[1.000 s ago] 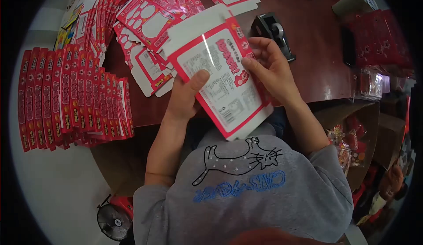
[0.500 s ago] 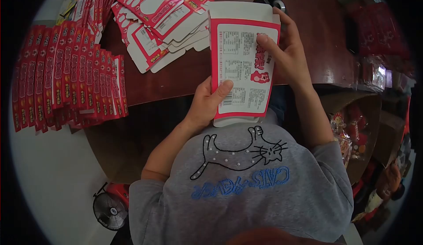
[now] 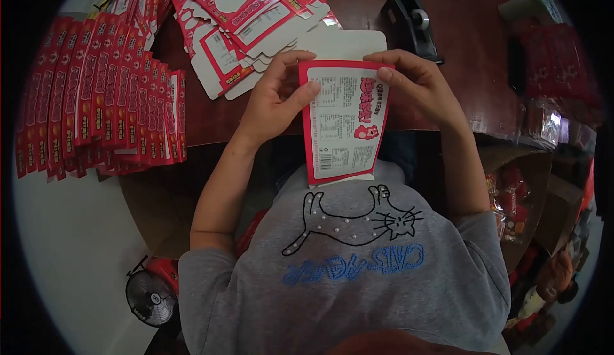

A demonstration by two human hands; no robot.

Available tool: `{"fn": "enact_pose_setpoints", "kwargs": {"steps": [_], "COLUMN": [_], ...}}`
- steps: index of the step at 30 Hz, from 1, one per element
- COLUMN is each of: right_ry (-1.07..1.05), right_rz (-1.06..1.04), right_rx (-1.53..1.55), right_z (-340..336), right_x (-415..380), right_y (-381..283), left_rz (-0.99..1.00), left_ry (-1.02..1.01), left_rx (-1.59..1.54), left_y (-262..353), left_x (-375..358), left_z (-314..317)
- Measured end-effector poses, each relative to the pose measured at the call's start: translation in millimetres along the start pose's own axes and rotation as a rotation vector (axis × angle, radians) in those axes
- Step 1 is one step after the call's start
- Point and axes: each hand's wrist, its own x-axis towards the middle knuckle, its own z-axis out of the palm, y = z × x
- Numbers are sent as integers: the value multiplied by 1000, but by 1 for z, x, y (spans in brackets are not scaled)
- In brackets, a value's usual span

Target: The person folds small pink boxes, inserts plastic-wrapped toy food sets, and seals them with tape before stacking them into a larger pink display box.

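A red-and-white printed carton [image 3: 342, 125] is between both my hands, in front of my shirt, its printed panel facing up and a white flap standing out at the far end. My left hand [image 3: 278, 96] grips its far left corner, thumb on the panel and fingers behind. On the far right corner, my right hand [image 3: 416, 80] holds it the same way. Past the hands, a heap of flat unfolded cartons [image 3: 256, 19] lies on the table. Left of that stands a tight row of red cartons [image 3: 102, 99].
A black tape dispenser [image 3: 412, 26] sits on the dark red table [image 3: 358, 13] beyond my right hand. Clear plastic packs [image 3: 543, 122] lie at the right edge, and a box of wrapped items [image 3: 511, 195] is below. A small fan [image 3: 150, 297] stands at lower left.
My left hand has moved from the carton's lower left side up to its far left corner. The carton has come lower, towards me, uncovering the tape dispenser.
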Motion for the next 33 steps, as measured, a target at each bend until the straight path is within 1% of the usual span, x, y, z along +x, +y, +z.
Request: {"fn": "enact_pose_setpoints", "kwargs": {"steps": [1,2,3,4,6,7,9,10,12,13,15,16,18,19,21,22,24,25,27,28,29,31,33], "right_ry": [4,50,94,88,290,283,179,180,90,94,115,117,237,241,181,189,57,47,30,51,61,101,78], "right_rz": [9,-101,-213,-207,-273,-274,-216,-216,-189,-184,-130,-127,-40,-37,-14,-18,45,25,-11,23,27,91,74], "right_rx": [2,-67,-136,-132,54,58,82,86,10,10,-147,-150,-18,-19,-40,-43,56,23,-100,-123,-129,-21,-21], "right_z": [1,4,9,16,31,30,24,21,14,15,22,25,29,26,18,15,11,12,9,7,3,0,-5], "right_x": [0,1,4,6,11,12,12,14,16,16,18,20,24,23,23,21,13,10,12,16,21,36,40], "right_y": [3,5,7,9,8,8,5,3,-1,-4,-10,-15,-22,-23,-25,-25,-22,-21,-23,-32,-36,-39,-38], "left_rz": [-6,25,36,49,-28,-30,-37,-40,-69,-72,-82,-82,-160,-161,-144,-137,-75,-73,-85,-123,-118,-306,-309], "left_ry": [-5,126,197,266,203,209,293,320,204,200,216,213,281,276,184,177,41,13,2,78,68,116,104], "left_rx": [-6,-63,-91,-118,-228,-226,-296,-319,-192,-195,-1,-5,25,24,46,47,-8,31,-38,-151,-157,-102,-75], "left_y": [-5,-11,-12,-12,-1,7,17,19,19,20,28,32,36,39,42,42,35,31,33,37,38,39,37], "left_x": [3,5,4,4,1,2,3,4,5,5,7,10,14,15,19,19,13,12,17,21,29,38,39], "left_z": [-1,-2,-2,-2,-6,-4,2,1,-4,-3,-1,-1,-3,-4,-9,-11,-12,-14,-12,-6,-6,-16,-20]}}
